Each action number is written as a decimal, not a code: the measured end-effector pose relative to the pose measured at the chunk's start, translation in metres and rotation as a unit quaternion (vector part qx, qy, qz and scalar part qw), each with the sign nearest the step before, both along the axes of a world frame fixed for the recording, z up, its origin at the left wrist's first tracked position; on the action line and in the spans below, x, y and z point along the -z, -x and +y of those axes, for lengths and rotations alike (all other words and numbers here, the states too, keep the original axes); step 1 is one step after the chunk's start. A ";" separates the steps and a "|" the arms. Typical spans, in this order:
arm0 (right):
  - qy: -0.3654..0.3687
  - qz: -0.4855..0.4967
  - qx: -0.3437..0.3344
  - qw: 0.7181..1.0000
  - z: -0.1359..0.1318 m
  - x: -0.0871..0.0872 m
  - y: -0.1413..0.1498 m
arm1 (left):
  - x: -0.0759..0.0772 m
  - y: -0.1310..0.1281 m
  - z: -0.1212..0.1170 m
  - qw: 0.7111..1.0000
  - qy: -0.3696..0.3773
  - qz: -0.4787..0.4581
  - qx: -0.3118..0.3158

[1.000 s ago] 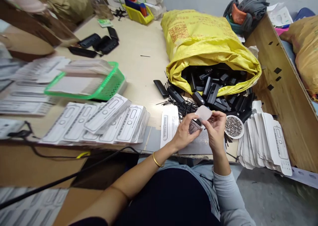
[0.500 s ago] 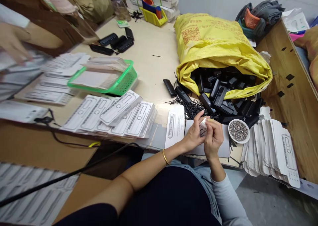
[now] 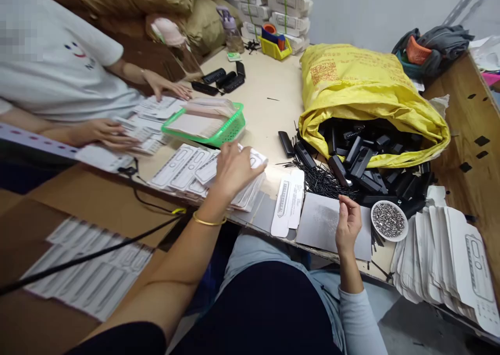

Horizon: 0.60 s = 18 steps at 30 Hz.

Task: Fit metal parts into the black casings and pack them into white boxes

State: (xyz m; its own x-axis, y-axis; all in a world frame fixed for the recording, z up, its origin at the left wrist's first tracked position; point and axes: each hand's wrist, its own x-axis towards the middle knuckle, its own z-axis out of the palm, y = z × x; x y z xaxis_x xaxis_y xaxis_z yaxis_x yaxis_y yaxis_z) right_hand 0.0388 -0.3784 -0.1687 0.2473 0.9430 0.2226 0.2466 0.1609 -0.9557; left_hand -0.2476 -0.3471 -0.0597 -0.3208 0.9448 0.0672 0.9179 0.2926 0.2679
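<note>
My left hand (image 3: 235,172) reaches across to the pile of flat printed boxes (image 3: 186,165), thumb and fingers gripping a white printed box (image 3: 255,160) on its right end. Much of that box is hidden under the hand. My right hand (image 3: 349,224) hovers over a grey sheet (image 3: 318,219) at the table's front edge, its fingers loosely curved and nothing visible in them. Left of the sheet lie white carton blanks (image 3: 282,205). On its right stands a white bowl (image 3: 389,220) of small metal pieces.
A yellow sack (image 3: 351,79) spills black plastic parts (image 3: 361,160) beside black thin strips (image 3: 324,179). Unfolded cartons (image 3: 441,256) stand at right. Behind the box pile sits a green basket (image 3: 234,127). At left, a co-worker's hands (image 3: 164,86) handle boxes. A black cable (image 3: 97,258) crosses below.
My left hand has moved left from beside my right hand to the box pile with a white box. The right hand stays over the sheet. The view has shifted left, showing more of the co-worker.
</note>
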 end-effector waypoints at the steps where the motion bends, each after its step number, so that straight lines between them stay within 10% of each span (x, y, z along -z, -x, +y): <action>1: 0.006 -0.001 -0.006 1.000 0.001 0.002 0.000 | 0.003 0.013 0.000 0.999 0.029 0.019 -0.025; 9: 0.044 -0.013 -0.007 0.999 0.001 0.014 -0.009 | 0.009 0.048 -0.029 0.993 0.087 0.014 -0.080; 18: 0.064 -0.021 0.000 0.998 0.004 0.019 -0.015 | 0.026 0.161 -0.039 0.979 -0.011 -0.118 -0.164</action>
